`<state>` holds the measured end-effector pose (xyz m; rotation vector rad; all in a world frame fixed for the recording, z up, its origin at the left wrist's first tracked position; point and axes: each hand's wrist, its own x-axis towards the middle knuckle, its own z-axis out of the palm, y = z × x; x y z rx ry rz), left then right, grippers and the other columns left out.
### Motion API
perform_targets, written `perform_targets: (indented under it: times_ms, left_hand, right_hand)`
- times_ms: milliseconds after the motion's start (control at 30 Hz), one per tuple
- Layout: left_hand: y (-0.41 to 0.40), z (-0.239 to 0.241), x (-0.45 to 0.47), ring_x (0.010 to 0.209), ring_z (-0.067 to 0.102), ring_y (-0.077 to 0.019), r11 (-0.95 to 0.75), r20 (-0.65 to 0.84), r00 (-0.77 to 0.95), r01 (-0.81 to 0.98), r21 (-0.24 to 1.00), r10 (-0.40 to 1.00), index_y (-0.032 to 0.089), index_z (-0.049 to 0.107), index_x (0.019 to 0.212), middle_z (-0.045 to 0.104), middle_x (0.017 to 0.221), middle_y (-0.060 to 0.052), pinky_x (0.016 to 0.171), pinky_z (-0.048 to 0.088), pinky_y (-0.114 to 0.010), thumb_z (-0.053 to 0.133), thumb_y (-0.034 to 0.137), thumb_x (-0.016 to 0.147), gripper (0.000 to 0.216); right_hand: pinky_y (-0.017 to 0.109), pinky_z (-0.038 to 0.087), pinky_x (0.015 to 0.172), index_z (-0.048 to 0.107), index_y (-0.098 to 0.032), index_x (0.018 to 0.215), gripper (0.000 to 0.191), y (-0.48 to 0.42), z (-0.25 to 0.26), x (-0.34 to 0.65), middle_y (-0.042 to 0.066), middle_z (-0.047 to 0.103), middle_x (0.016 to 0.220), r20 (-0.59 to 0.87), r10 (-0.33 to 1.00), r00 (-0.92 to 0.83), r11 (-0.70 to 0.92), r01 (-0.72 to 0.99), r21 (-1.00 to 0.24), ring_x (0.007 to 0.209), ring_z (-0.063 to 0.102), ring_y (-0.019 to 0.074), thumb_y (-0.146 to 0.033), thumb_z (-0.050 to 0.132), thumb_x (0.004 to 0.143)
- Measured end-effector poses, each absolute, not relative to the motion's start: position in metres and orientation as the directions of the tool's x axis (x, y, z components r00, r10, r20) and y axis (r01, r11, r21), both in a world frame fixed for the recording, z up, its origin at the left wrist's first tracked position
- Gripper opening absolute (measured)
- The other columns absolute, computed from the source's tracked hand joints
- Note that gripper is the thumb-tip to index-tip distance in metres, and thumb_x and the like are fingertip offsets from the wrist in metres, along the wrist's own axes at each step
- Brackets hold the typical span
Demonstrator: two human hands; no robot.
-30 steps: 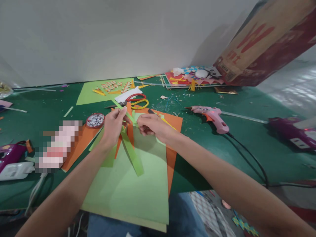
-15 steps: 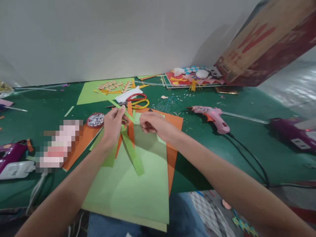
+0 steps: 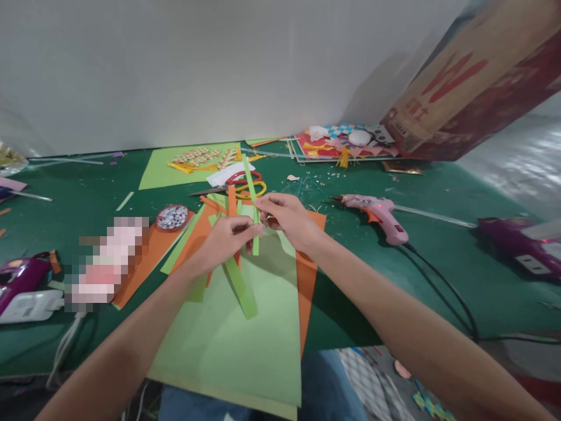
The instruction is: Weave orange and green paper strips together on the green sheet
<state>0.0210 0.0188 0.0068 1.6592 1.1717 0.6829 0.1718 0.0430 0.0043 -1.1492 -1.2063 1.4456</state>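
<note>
A narrow light-green paper strip (image 3: 249, 178) stands nearly upright between my hands, above the stacked paper. My left hand (image 3: 232, 237) pinches its lower part between thumb and fingers. Just above, my right hand (image 3: 283, 216) also has its thumb and fingertips closed on the strip. Below them a wider green strip (image 3: 241, 286) lies on a large pale-green sheet (image 3: 228, 351). Orange strips (image 3: 231, 199) lie crossed behind my left hand. Scissors (image 3: 245, 184) with one red and one yellow handle rest beyond the hands, partly behind the strip.
At right lie a pink glue gun (image 3: 377, 213) with a black cord and a purple device (image 3: 521, 240). A round case of small beads (image 3: 172, 217) sits at left. Yellow-tasselled paper pieces (image 3: 201, 159) lie at the back. A paper bag (image 3: 473, 88) stands at the back right.
The narrow strip has swung from slanting to nearly upright. My left hand has moved right and down, and my right hand, earlier curled apart from the strip, now grips it.
</note>
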Motion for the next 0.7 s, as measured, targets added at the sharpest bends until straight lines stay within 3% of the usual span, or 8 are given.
perform_targets:
  times_ms: [200,300,367,467,533,600,700]
  left_hand:
    - [0.019,0.011,0.022,0.049,0.054,-0.0098,-0.078,-0.060,0.377,0.339,0.937,0.924,0.017,0.056,0.060,0.056,0.054,0.001,0.044,0.039,-0.019,0.060,0.043,0.079,0.033]
    - [0.021,0.009,0.021,0.048,0.052,-0.0100,-0.088,-0.052,0.363,0.358,0.929,0.930,0.017,0.057,0.060,0.057,0.052,0.001,0.045,0.038,-0.020,0.058,0.042,0.080,0.032]
    - [0.024,0.007,0.019,0.047,0.049,-0.0097,-0.102,0.000,0.277,0.355,0.929,0.961,0.018,0.057,0.061,0.056,0.051,0.001,0.046,0.037,-0.021,0.057,0.040,0.081,0.030]
    - [0.032,0.001,0.015,0.051,0.052,-0.0114,-0.127,0.139,-0.004,0.379,0.917,0.990,0.019,0.057,0.063,0.059,0.055,0.001,0.052,0.039,-0.023,0.051,0.038,0.084,0.030]
    - [0.037,-0.003,0.011,0.060,0.057,-0.0137,-0.121,0.192,-0.113,0.458,0.881,0.975,0.019,0.058,0.068,0.063,0.064,0.000,0.059,0.042,-0.025,0.050,0.035,0.085,0.025]
    - [0.040,-0.007,0.009,0.072,0.061,-0.0167,-0.133,0.236,-0.116,0.559,0.819,0.965,0.019,0.060,0.078,0.066,0.076,-0.002,0.068,0.044,-0.028,0.051,0.031,0.084,0.016]
    - [0.040,-0.010,0.008,0.088,0.059,-0.0230,-0.164,0.265,-0.011,0.759,0.630,0.964,0.020,0.061,0.094,0.067,0.079,-0.004,0.082,0.043,-0.035,0.053,0.026,0.083,0.015]
  right_hand:
    - [0.018,0.024,0.040,0.046,-0.017,0.056,0.030,0.052,0.010,0.182,-0.006,0.043,0.047,0.040,0.993,0.107,0.062,-0.209,-0.976,0.041,0.038,0.0046,-0.019,0.055,0.085]
    - [0.018,0.025,0.040,0.045,-0.019,0.058,0.028,0.056,0.012,0.186,-0.007,0.041,0.048,0.050,0.969,0.241,0.114,-0.261,-0.959,0.041,0.038,0.0053,-0.021,0.054,0.085]
    - [0.019,0.026,0.041,0.044,-0.019,0.058,0.028,0.056,0.011,0.185,-0.007,0.041,0.047,0.028,0.971,0.239,0.087,-0.240,-0.967,0.041,0.038,0.0059,-0.025,0.055,0.083]
    - [0.022,0.026,0.043,0.044,-0.019,0.053,0.031,0.050,0.008,0.177,-0.006,0.041,0.044,-0.019,1.000,0.002,-0.019,-0.011,-1.000,0.042,0.036,0.0070,-0.032,0.059,0.078]
    - [0.023,0.028,0.047,0.048,-0.018,0.055,0.028,0.045,0.005,0.170,-0.005,0.044,0.047,0.043,0.996,-0.083,0.058,0.191,-0.980,0.046,0.038,0.0082,-0.032,0.056,0.078]
    - [0.023,0.030,0.051,0.049,-0.018,0.055,0.024,0.040,0.002,0.165,-0.004,0.048,0.052,0.122,0.986,-0.117,0.155,0.344,-0.926,0.051,0.040,0.0091,-0.028,0.055,0.076]
    - [0.024,0.029,0.053,0.043,-0.018,0.052,0.026,0.038,-0.001,0.161,-0.003,0.048,0.052,0.118,0.979,-0.165,0.187,0.507,-0.841,0.052,0.039,0.0098,-0.025,0.053,0.075]
